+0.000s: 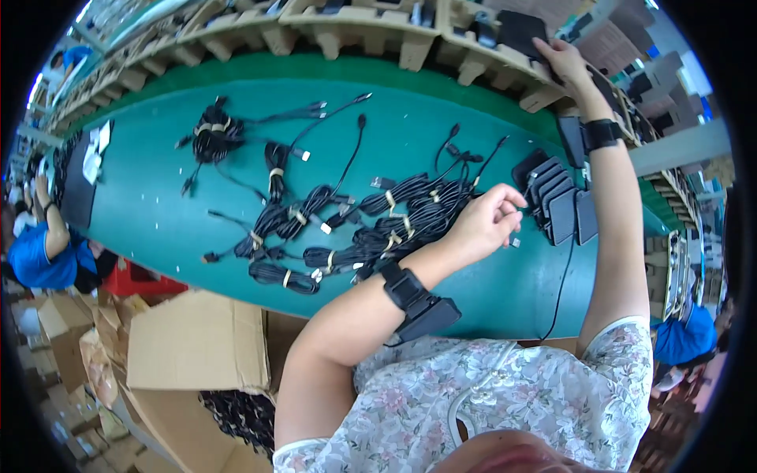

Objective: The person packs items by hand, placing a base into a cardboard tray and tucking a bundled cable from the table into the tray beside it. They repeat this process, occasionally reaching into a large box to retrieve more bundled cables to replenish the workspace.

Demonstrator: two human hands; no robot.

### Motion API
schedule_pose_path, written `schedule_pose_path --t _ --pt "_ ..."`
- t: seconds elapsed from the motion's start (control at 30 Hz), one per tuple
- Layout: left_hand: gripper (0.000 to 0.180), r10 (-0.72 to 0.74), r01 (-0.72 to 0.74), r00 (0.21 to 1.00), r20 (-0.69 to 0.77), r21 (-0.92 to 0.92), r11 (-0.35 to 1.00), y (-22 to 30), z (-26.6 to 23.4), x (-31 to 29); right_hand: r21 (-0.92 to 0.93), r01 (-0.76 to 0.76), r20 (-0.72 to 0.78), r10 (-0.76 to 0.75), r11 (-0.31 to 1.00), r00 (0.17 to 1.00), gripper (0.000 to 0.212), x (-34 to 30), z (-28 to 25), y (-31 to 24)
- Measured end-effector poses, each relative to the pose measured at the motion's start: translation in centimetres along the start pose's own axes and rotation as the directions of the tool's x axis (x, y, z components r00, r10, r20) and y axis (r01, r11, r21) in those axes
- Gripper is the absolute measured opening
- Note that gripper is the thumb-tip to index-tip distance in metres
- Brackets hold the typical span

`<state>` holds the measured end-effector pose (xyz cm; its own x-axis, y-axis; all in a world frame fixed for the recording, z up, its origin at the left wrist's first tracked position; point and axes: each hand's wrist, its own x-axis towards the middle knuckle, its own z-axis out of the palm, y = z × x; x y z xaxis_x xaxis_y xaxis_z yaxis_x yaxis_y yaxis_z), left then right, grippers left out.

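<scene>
Beside carton [201,339], green table [154,169]; left fingers [510,195] loose, right fingers [544,47] on slab [517,31], grip unclear

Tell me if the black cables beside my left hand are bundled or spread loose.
Bundled: the black cables beside your left hand lie coiled, with pale bands around several coils; some plug ends stick out.

Left hand [482,226]: can't tell if curled grip holds anything. Right hand [569,67]: contact with black slab [519,35] too small to tell. Cable pile [416,219] overlaps, bundles uncountable. Cardboard box [169,422] cut off at bottom.
</scene>
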<state>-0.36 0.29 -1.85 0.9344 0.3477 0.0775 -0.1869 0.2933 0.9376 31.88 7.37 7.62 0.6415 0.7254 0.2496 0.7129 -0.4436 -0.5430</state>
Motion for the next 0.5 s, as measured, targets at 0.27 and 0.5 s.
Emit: schedule_pose_path --t 0.27,0.5 --pt "0.018 -0.05 0.051 0.999 -0.012 0.084 0.995 1.0 -0.4 0.4 -0.39 0.46 -0.096 -0.533 0.797 0.841 0.029 -7.7 2.2 -8.9" --pt "0.011 -0.038 0.043 0.999 -0.036 0.144 0.989 -1.3 -0.8 0.1 0.328 0.848 0.622 -0.771 0.416 0.137 0.033 -19.6 7.7 -19.1"
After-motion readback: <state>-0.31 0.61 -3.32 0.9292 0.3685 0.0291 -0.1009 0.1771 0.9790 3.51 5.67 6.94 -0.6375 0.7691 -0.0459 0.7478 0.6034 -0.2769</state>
